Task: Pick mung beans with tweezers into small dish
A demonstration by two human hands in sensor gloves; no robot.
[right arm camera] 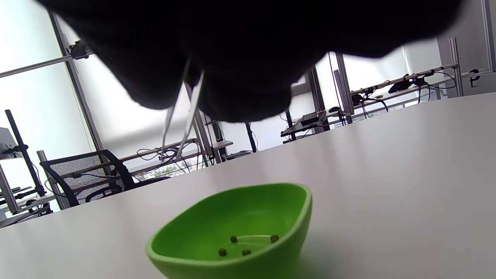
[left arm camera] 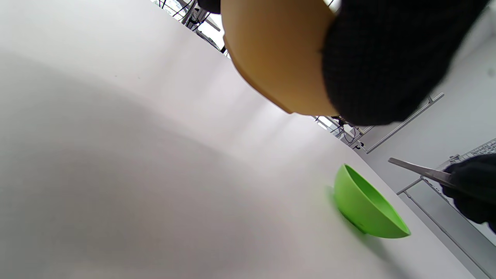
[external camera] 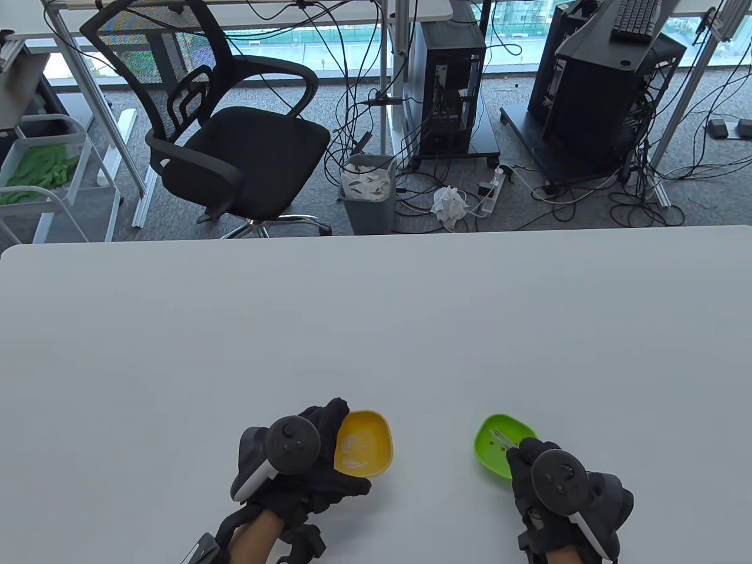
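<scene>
- Near the table's (external camera: pixel 376 329) front edge, left of its middle, the left hand (external camera: pixel 305 464) holds a yellow dish (external camera: pixel 364 443) tipped up, its hollow facing right toward the other hand.
- Gloved fingers (left arm camera: pixel 387 58) of that hand wrap round the yellow dish's underside; the left wrist view shows the dish lifted clear of the tabletop.
- Pale specks lie on the yellow dish's inner wall in the table view; what they are cannot be told.
- To the right, also close to the front edge, a green dish (external camera: pixel 499 446) rests on the table, well apart from the yellow one.
- Four small dark mung beans (right arm camera: pixel 248 244) lie in the bottom of the green dish, seen in the right wrist view.
- The right hand (external camera: pixel 558 487) sits just behind the green dish, at its near right rim, and pinches a pair of metal tweezers (external camera: pixel 502 439).
- The tweezers point forward and left over the green dish, above it and not touching the beans.
- In the right wrist view the two tweezer prongs (right arm camera: pixel 182 116) hang from the gloved fingers with a narrow gap between their tips, and nothing shows between them.
- Beyond the table's far edge stand a black office chair (external camera: pixel 229 129), a grey waste bin (external camera: pixel 369 194) and computer towers (external camera: pixel 449 82) among loose cables.
</scene>
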